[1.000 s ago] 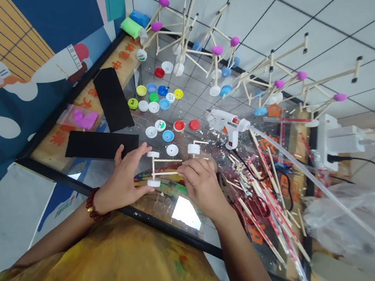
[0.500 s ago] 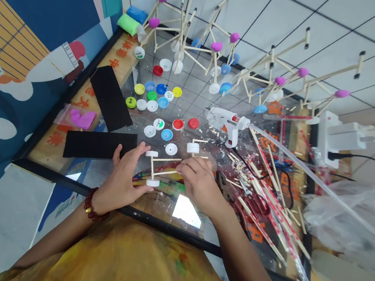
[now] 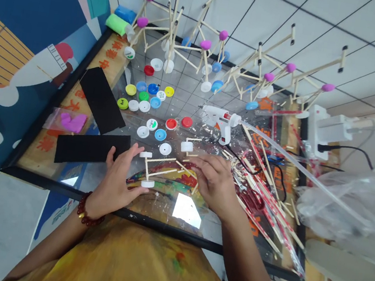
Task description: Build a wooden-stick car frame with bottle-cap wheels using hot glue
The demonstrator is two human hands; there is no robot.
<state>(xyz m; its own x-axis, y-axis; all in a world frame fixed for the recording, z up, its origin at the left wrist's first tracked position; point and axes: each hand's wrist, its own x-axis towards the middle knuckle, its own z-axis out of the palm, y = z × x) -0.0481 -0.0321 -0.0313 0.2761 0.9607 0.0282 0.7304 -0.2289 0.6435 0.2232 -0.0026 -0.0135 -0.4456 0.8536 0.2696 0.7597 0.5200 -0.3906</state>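
A yellow-brown garment (image 3: 142,264) fills the near side, below the table's black edge (image 3: 167,231). A beaded bracelet (image 3: 85,212) circles the left wrist. The left hand (image 3: 112,190) is open, thumb and forefinger spread on either side of the capped end of a stick frame (image 3: 147,168). That frame lies on the glass between the hands, a white cap (image 3: 147,184) at each end of its crosspiece. The right hand (image 3: 218,182) has its fingers drawn together over a thin stick (image 3: 186,169); whether they grip it, I cannot tell, since the hand covers the far end. Left of the left hand, a black strip (image 3: 90,148) lies near purple clay (image 3: 74,123). To the right are wrapped sticks (image 3: 270,212). Farther off come loose caps (image 3: 161,135), then a glue gun (image 3: 214,113). Stick models with purple balls (image 3: 205,45) stand farthest, before the tiled wall (image 3: 259,25).
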